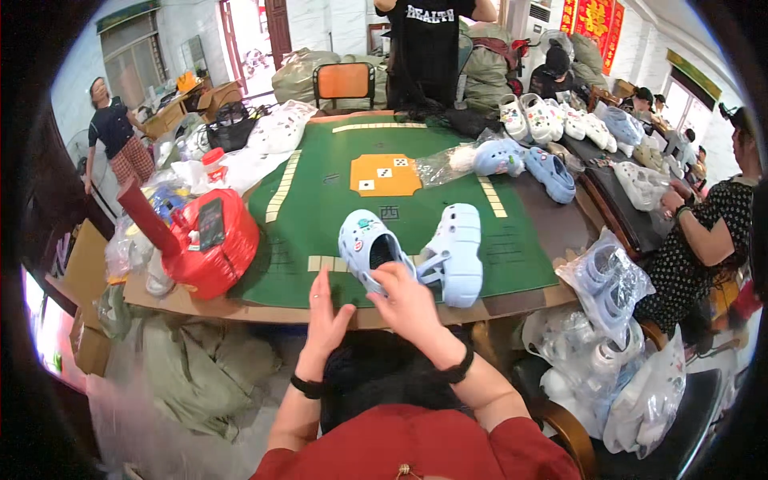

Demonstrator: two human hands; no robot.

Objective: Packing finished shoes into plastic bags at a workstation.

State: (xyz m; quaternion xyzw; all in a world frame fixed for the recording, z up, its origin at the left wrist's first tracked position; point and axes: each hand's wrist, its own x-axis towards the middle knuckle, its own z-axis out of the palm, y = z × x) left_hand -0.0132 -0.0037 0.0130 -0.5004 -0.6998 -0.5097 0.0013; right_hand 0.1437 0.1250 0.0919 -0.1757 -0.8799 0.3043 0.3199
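We are pinching the near end of the pale-blue clog (364,244) with our right hand (406,302) (the nearer one), the shoe's long axis pointing toward eleven o'clock over the green mat (312,216), while our left hand (326,318), at eight o'clock, is holding thumb and fingers apart.

On the left, I can steer a hand over the green mat (310,216), between the red wrapped bundle (232,260) and the left blue clog (358,234), whose heel the right hand (410,304) grips. The right blue clog (462,260) stands just beside it, so the gap is tight. Beyond that, open mat runs toward the right edge. Far right, a clear plastic bag (436,170) and two more blue clogs (500,158) block me.
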